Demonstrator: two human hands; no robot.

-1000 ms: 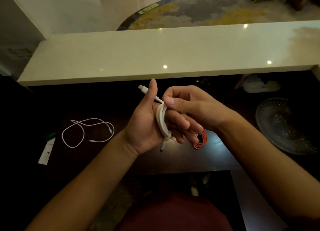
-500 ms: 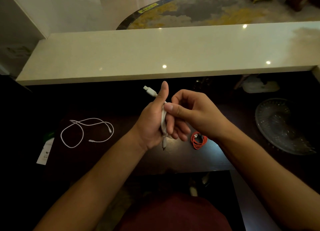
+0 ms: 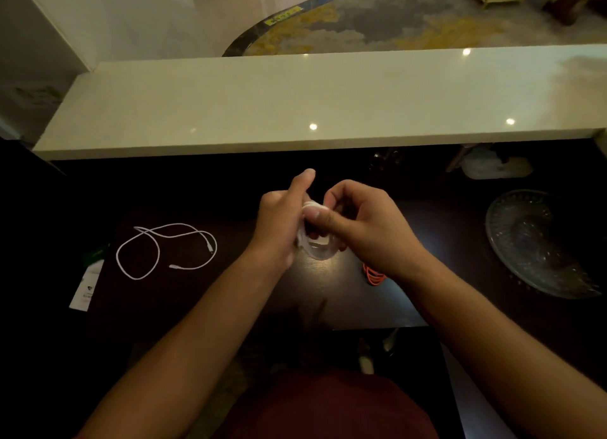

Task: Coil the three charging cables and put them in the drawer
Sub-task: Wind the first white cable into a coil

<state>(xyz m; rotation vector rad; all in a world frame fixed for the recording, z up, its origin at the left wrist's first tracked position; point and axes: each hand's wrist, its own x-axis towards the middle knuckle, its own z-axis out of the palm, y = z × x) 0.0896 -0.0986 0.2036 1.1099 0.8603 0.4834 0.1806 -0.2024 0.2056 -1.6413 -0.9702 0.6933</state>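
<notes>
**White coil nearly bundled, one cable loose**

Both hands hold the white cable coil point(image 3: 313, 241) above the dark desk point(image 3: 328, 294): the left hand point(image 3: 279, 228) grips it with fingers curled and thumb raised, while the right hand point(image 3: 364, 228) pinches its top. A slack pinch would likely let the springy loops burst open. The orange cable point(image 3: 374, 276) sits coiled at 5 o'clock of the hands; the loose white cable point(image 3: 164, 249) sprawls at 9 o'clock, clear of the desk's near edge. The glass dish point(image 3: 542, 244) crowds 3 o'clock. No drawer is visible.
</notes>
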